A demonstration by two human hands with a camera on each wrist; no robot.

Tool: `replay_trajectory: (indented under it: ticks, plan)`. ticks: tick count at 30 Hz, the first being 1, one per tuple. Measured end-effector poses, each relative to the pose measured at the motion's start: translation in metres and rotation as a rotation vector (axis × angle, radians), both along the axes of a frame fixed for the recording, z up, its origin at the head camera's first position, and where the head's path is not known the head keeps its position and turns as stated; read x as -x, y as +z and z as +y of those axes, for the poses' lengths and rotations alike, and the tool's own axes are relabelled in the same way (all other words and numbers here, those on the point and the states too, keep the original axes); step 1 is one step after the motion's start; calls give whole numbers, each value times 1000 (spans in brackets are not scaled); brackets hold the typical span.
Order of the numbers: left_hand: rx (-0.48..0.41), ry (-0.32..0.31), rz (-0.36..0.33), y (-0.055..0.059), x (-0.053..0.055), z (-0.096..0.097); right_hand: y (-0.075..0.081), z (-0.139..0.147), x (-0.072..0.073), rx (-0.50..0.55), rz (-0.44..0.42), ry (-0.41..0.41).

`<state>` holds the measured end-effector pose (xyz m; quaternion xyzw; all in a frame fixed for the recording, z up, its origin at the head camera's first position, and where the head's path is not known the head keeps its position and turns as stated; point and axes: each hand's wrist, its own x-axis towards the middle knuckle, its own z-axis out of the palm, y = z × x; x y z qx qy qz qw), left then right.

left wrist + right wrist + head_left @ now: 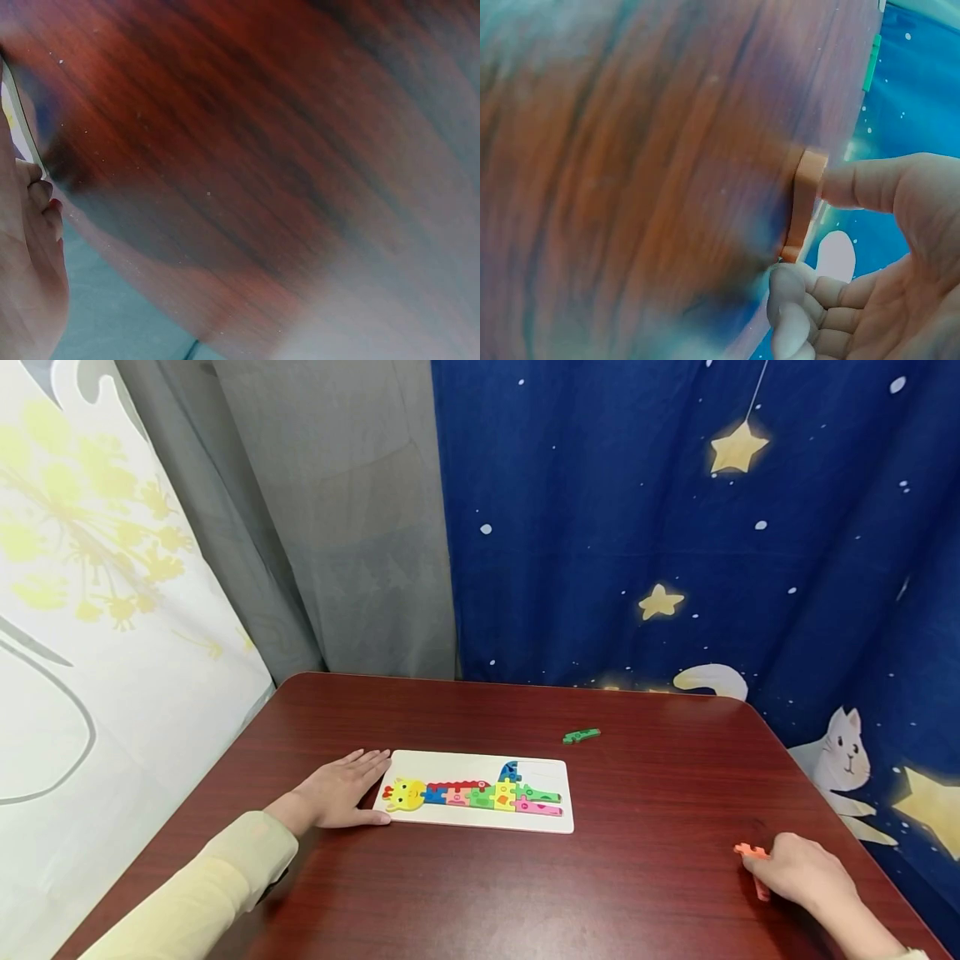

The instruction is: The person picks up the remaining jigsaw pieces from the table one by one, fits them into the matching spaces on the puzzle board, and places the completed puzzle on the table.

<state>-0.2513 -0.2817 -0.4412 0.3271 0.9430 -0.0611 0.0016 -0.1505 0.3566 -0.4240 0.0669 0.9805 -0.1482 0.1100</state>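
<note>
A white puzzle board [480, 821] lies on the table with a colourful giraffe on it, yellow head to the left. My left hand [337, 792] lies at the board's left end, fingers stretched toward the upper corner and thumb along the lower one. In the left wrist view, part of that hand [34, 247] shows beside the board's edge [26, 127]. Far to the right, my right hand [806, 870] is low over the table. Between thumb and fingers it pinches an orange puzzle piece [806, 199]; the hand covers part of it in the head view.
A green puzzle piece [582, 736] lies on the table behind the board's right end. The dark red wooden table [645, 877] ends at the back before a blue starry curtain [570, 568] and a grey one [352, 527]. A white patterned cloth [112, 693] hangs on the left.
</note>
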Motion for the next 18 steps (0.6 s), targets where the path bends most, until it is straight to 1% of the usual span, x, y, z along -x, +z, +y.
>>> replay_trajectory:
  ticks: [5, 13, 18]
  plan:
    - [1, 2, -5, 0, 0, 1, 0, 0, 1, -6, 31, 6]
    - [-12, -12, 10, 0, 0, 0, 2, 0, 3, -1, 141, 54]
    - [-3, -2, 7, -1, 1, 0, 6, -2, 8, 5, 201, 62]
